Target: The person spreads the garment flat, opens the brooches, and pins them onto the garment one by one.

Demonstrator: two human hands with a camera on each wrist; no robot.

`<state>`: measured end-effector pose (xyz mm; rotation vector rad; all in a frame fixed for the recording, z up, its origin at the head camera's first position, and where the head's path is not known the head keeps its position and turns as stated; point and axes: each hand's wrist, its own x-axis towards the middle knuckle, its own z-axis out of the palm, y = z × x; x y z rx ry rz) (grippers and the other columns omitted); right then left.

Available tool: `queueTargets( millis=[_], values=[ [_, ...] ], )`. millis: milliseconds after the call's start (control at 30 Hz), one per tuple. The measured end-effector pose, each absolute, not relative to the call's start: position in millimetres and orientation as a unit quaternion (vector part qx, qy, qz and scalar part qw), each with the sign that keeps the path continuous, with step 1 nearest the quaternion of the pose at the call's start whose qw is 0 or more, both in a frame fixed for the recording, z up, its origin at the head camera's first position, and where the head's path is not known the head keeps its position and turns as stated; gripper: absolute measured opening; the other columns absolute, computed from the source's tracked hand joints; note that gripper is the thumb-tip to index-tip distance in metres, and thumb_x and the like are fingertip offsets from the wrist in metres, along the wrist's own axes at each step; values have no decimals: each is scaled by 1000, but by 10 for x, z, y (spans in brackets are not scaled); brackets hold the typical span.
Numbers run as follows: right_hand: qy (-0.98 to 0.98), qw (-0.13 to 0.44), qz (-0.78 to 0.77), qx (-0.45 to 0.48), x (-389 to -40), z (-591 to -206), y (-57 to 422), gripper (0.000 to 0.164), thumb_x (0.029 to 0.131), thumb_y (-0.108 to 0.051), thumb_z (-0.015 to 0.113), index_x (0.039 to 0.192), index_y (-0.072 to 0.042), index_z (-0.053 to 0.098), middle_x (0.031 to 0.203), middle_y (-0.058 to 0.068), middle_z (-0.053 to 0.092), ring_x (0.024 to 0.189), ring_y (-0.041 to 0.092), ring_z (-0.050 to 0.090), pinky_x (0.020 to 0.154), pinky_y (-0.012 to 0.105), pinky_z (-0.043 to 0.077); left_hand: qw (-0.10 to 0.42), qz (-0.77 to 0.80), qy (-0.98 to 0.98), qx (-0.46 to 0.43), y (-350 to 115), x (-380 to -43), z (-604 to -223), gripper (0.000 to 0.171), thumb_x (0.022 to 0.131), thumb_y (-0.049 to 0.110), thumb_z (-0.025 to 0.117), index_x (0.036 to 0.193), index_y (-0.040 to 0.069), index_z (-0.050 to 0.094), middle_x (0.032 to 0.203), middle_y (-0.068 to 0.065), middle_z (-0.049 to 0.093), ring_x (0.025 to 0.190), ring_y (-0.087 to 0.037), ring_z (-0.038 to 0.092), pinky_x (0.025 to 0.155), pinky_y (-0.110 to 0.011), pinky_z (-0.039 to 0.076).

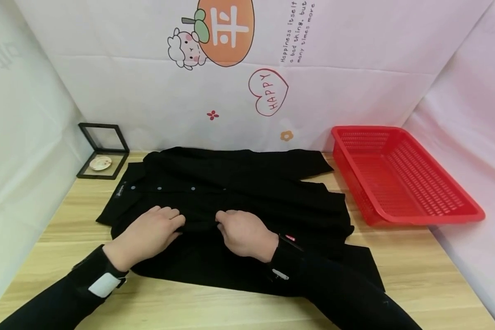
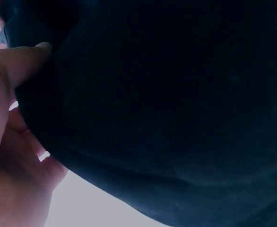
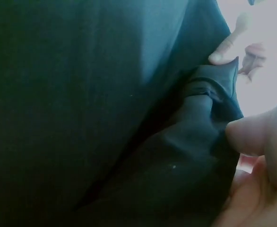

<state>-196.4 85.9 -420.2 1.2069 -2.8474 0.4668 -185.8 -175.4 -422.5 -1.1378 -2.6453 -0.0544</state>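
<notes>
A black button-up shirt [image 1: 239, 167] lies spread on the wooden table, its collar to the left and a row of small buttons along its middle. My left hand [image 1: 150, 233] pinches a fold of the cloth below the buttons. A short way to the right, my right hand [image 1: 245, 233] pinches the same fold. In the left wrist view, the left thumb [image 2: 27, 64] presses on top of the dark cloth with the fingers beneath. The right wrist view shows the right thumb [image 3: 249, 135] against the raised cloth edge, the left hand [image 3: 238, 45] farther along it.
A red plastic basket [image 1: 352, 185] stands at the right, close to the shirt's far sleeve. At the back left, a black-edged clear display frame [image 1: 117, 167] stands opened, with a small round item [image 1: 101, 163] in it. White printed cloth [image 1: 148, 101] hangs behind the table [image 1: 189, 309].
</notes>
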Motion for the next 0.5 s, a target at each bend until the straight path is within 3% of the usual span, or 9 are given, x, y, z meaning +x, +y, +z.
queueTargets(
  millis=[200, 300, 500],
  values=[
    [-885, 80, 107, 445, -1905, -4208, 780, 12, 97, -23, 68, 101, -14, 64, 81, -4, 56, 70, 11, 56, 64, 23, 47, 125, -32, -906, -403, -1834, -1804, -4248, 27, 84, 21, 83, 82, 17, 56, 73, 9, 42, 64, -10, 43, 59, -28, 37],
    [-872, 91, 96, 472, -1862, -4209, 757, 7, 98, -23, 67, 95, -16, 65, 79, -5, 54, 67, 9, 53, 62, 21, 45, 122, -21, -901, -415, -1899, -1753, -4271, 23, 83, 16, 82, 86, 16, 59, 75, 8, 42, 66, -12, 43, 60, -30, 37],
    [-841, 41, 37, 539, -1723, -4267, 805, 7, 98, -27, 66, 97, -20, 67, 84, -9, 54, 72, 4, 53, 65, 19, 46, 110, 24, -914, -390, -2129, -1622, -4297, 23, 80, -1, 78, 89, 13, 62, 78, 4, 43, 70, -16, 43, 60, -32, 35]
  ],
)
